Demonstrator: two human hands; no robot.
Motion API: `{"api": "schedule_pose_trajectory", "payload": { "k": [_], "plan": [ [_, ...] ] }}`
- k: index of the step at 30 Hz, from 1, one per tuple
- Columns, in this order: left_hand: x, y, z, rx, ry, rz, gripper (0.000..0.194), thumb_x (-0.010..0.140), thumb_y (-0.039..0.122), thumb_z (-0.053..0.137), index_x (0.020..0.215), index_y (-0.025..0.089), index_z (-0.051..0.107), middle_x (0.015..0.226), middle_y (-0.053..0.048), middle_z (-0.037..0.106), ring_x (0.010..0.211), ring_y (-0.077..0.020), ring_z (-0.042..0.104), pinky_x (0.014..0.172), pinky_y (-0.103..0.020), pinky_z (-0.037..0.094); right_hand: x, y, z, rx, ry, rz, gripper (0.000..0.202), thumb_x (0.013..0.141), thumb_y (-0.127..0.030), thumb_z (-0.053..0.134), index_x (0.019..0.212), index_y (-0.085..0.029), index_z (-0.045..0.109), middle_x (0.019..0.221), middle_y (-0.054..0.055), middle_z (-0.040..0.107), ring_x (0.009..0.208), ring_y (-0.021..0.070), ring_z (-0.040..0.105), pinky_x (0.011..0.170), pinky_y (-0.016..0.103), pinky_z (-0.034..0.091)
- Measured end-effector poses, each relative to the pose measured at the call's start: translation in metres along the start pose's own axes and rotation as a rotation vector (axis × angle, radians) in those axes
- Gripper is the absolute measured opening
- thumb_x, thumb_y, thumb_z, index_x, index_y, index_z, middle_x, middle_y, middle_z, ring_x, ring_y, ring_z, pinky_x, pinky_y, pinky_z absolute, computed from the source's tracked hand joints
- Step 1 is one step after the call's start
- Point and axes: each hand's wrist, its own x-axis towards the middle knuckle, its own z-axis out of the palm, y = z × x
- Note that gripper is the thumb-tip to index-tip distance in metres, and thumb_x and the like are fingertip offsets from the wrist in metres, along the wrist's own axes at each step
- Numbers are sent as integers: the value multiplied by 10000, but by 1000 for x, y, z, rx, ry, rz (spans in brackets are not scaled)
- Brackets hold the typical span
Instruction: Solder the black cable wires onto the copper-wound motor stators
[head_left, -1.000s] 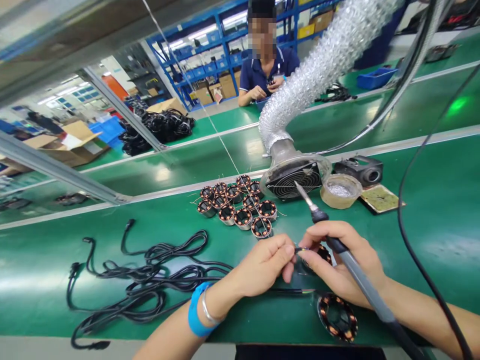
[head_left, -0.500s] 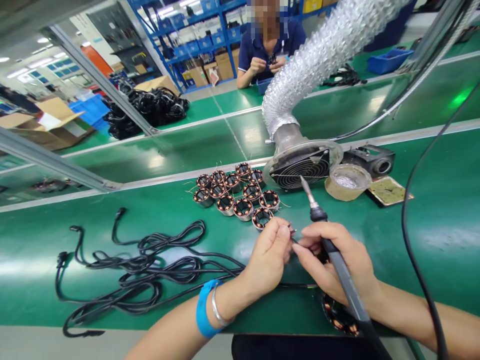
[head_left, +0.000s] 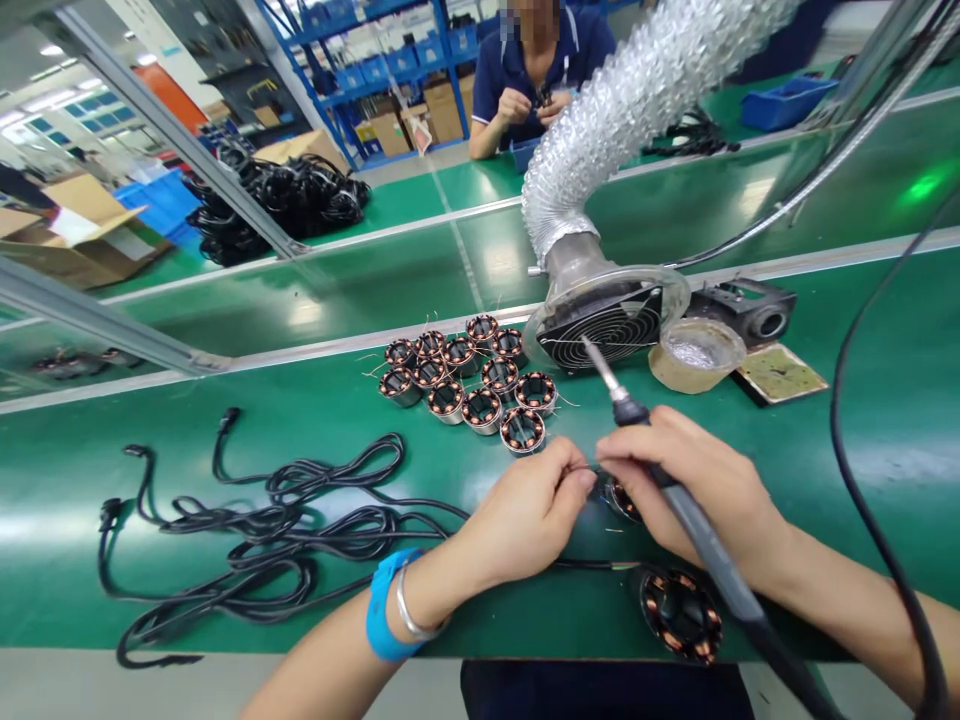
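Note:
My right hand (head_left: 694,490) is closed round a soldering iron (head_left: 694,540), its metal tip pointing up and away toward the fan. The thumb and forefinger of that hand also pinch near a thin wire (head_left: 589,467). My left hand (head_left: 529,505) is closed in a pinch on the wire's other side, just left of the right fingertips. Partly behind the right fingers is a copper-wound stator (head_left: 621,500). Another stator (head_left: 681,615) lies by the front edge, beside the bared end of a black cable (head_left: 592,565). Several more stators (head_left: 481,410) stand grouped beyond my left hand.
Coiled black power cords (head_left: 315,545) lie on the left. A fume extractor fan (head_left: 607,335) with a silver duct (head_left: 577,165) stands ahead. Right of it are a tub (head_left: 696,360), a soldering iron stand (head_left: 750,312) and a yellowish pad (head_left: 780,373). A co-worker (head_left: 536,90) sits opposite.
Both hands have drawn slightly apart, with a thin wire now showing between the fingertips. My right hand has shifted up and right, uncovering more of the near stator. The view has shifted slightly.

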Motion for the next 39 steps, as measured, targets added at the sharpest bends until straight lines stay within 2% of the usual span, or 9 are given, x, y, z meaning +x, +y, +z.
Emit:
{"api": "schedule_pose_trajectory", "payload": {
  "k": [4,8,13,19,22,27,33,36,39],
  "plan": [
    [0,2,-7,15,3,8,207,994,316,463,820,205,486,766,20,559,722,-144,493,687,-285,359,1,9,-6,74,-53,17,284,911,-35,590,1133,-210,567,870,10,674,703,144,566,646,263,509],
    [2,-2,-8,-157,-19,-38,215,976,341,486,823,195,525,726,23,586,683,-128,505,665,-266,376,-1,12,-4,83,-89,-20,291,904,-28,586,1137,-201,570,835,8,653,693,150,549,637,273,495],
    [10,-5,-4,-423,-95,-128,306,904,434,536,730,183,524,565,57,440,536,-97,379,543,-239,316,-5,12,-2,60,-37,-47,273,899,-23,595,1103,-204,581,787,1,634,672,146,540,623,270,482],
    [12,-11,-2,-438,1,-104,287,852,417,608,713,173,547,612,51,451,571,-90,359,566,-231,308,-5,19,-5,27,-149,-30,288,908,-79,582,1171,-195,561,892,27,675,715,156,558,652,275,509],
    [12,-14,-1,-473,11,-81,289,862,410,612,716,174,536,623,49,452,582,-89,353,567,-228,301,-1,23,-4,63,-200,-48,274,945,-50,501,1163,-204,559,843,10,643,713,142,545,635,246,480],
    [12,-16,0,-493,20,-84,297,879,400,607,706,178,511,610,62,422,567,-83,323,558,-225,293,6,33,-4,138,-237,-153,218,1008,-108,434,1130,-208,585,782,2,611,717,146,518,593,234,424],
    [15,-16,4,-458,62,-97,254,862,383,592,726,176,537,634,50,458,583,-90,365,574,-226,316,-8,43,-5,79,-211,-116,206,981,-126,558,1154,-222,617,815,4,643,681,142,502,586,248,426],
    [17,-17,5,-456,79,-108,253,852,392,591,726,178,544,642,43,479,589,-93,389,588,-230,328,-14,35,-13,42,-138,-58,326,964,-94,564,1253,-239,607,918,24,708,678,142,563,589,260,479],
    [17,-18,5,-448,89,-119,246,855,391,587,738,175,566,650,40,496,599,-96,405,601,-231,337,-15,18,-27,32,-54,85,409,961,-110,577,1344,-253,584,913,22,724,726,152,652,661,275,546]
  ]
}}
